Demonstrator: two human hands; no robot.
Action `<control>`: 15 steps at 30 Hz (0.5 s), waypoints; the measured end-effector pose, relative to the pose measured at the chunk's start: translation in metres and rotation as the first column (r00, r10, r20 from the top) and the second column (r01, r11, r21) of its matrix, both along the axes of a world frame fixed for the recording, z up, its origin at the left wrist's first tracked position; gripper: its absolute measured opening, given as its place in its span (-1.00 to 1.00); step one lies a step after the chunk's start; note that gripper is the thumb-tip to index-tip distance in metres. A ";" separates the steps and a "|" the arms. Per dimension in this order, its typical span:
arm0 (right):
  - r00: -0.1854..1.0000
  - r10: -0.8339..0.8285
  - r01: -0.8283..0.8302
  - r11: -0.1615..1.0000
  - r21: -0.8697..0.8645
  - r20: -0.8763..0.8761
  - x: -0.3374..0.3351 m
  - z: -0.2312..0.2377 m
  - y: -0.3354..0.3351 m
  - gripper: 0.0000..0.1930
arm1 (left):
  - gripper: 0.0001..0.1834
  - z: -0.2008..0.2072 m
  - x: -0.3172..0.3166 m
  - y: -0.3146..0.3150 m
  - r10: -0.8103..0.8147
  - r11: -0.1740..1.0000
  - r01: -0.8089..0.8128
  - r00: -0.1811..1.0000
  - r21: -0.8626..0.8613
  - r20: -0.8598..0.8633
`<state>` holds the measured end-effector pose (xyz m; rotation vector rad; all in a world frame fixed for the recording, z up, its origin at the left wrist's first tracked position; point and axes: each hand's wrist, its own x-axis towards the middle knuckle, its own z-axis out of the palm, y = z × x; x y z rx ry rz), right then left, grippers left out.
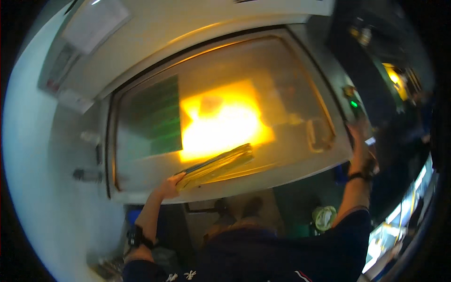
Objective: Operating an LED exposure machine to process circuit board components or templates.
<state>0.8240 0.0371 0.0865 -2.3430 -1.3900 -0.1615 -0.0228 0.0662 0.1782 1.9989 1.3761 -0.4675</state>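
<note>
My left hand (pixel 169 186) is closed on one end of a long, yellowish, see-through sheet (pixel 218 165), which looks folded or rolled and has a dark upper edge. The sheet slants up to the right over the front edge of a framed flat bed (pixel 296 170). On the bed, a bright yellow glowing area (pixel 225 129) lies beside a dark green panel (pixel 162 117). My right hand (pixel 359 129) reaches to the bed's right side, just below a small green light (pixel 354 104). Its fingers are blurred, and I cannot tell what they touch.
A pale machine body (pixel 141 56) rises behind the bed, with a white sheet of paper (pixel 96 23) at upper left. Below on the right stands a lined bin (pixel 324 218). Dark equipment (pixel 361 61) with a yellow-lit part (pixel 395 80) is at the right.
</note>
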 end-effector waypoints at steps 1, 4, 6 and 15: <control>0.954 -0.277 0.293 0.942 -0.162 0.118 0.034 -0.017 -0.027 0.05 | -0.02 -0.004 0.009 0.009 -0.030 0.999 0.030 0.999 -0.032 0.029; 0.943 -0.307 0.332 0.901 -0.278 0.130 -0.020 -0.015 0.027 0.02 | 0.04 0.010 -0.012 -0.002 0.074 0.997 -0.074 0.997 -0.021 -0.004; 0.937 -0.326 0.350 0.875 -0.335 0.126 -0.046 0.015 0.034 -0.01 | 0.03 0.015 -0.023 -0.016 0.120 0.993 -0.120 0.993 0.022 0.004; 0.963 -0.209 0.269 0.742 -0.614 0.169 -0.043 0.038 0.063 -0.08 | -0.01 0.020 -0.021 -0.013 0.105 0.994 -0.106 0.993 -0.018 -0.046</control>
